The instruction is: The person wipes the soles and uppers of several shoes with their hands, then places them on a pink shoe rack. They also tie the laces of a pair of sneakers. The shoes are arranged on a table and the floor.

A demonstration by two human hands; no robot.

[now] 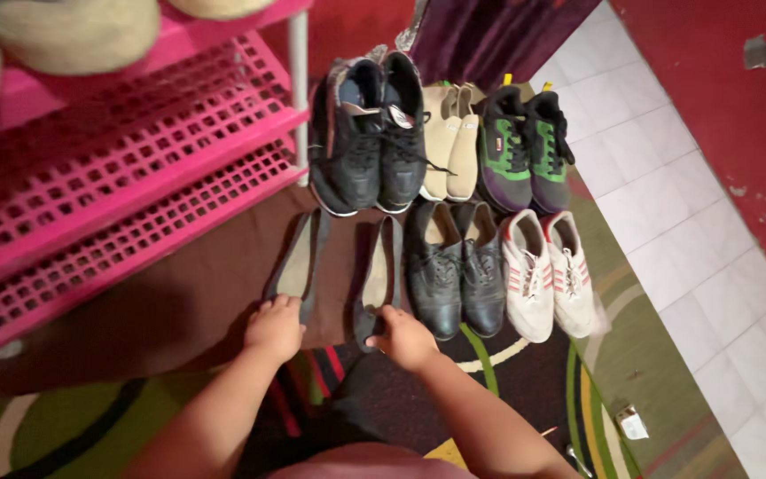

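Two dark flat shoes with tan insoles lie side by side on the brown mat. My left hand [274,326] rests on the heel of the left flat [297,262], fingers curled over it. My right hand [403,337] grips the heel of the right flat [378,279]. Right of them stand a pair of black lace-up leather shoes [456,266] and a pair of white sneakers with red stripes [548,270].
A back row holds black sneakers [368,133], beige slip-ons [452,137] and purple-green sneakers [525,146]. A pink slatted shoe rack [126,168] stands at left, with pale shoes on its top shelf. White floor tiles [693,239] and a red wall lie to the right; a patterned rug is underfoot.
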